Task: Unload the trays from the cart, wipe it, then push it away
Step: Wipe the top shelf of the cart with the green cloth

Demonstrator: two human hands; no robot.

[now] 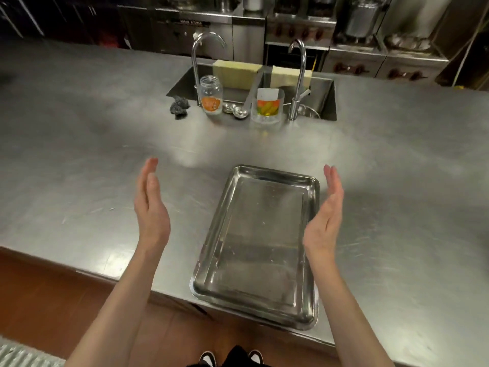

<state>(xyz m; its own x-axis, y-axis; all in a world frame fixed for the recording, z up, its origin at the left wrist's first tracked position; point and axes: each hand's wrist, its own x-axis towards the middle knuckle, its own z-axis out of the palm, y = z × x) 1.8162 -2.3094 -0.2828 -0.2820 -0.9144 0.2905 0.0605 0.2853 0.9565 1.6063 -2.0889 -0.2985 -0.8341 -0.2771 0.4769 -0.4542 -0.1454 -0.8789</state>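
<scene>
Two hands are raised over the counter [79, 160], and both hold nothing. Your left hand [151, 207] is on the left side, with straight fingers close together and the palm turned to the right. It is relaxed and free, and it hovers well apart from the tray [258, 245].

Further back on the counter, left of the sink [328, 99], you see a dark scrubber [180, 105]. Next to it a jar [211, 95] with an orange label stands upright at the foot of the left tap [197, 67]. Just right of the jar some small metal spoons [236, 110] lie on the steel. Then comes a clear cup [267, 107] with a colourful picture, and behind it the right tap [299, 78]. Two yellow boards [236, 72] lean inside the sink.

One tray lies flat on the counter between your hands, with its long side pointing away from you. Its near corner sticks out a little over the counter edge. It is of shiny steel and has nothing inside.

Your right hand [324, 215] is at the right rim of the tray, just above it. The fingers are straight, the palm looks to the left, and it grasps nothing. I cannot tell if it touches the rim.

Below, your dark shoes [231, 358] stand on the brown floor [39, 300].
</scene>
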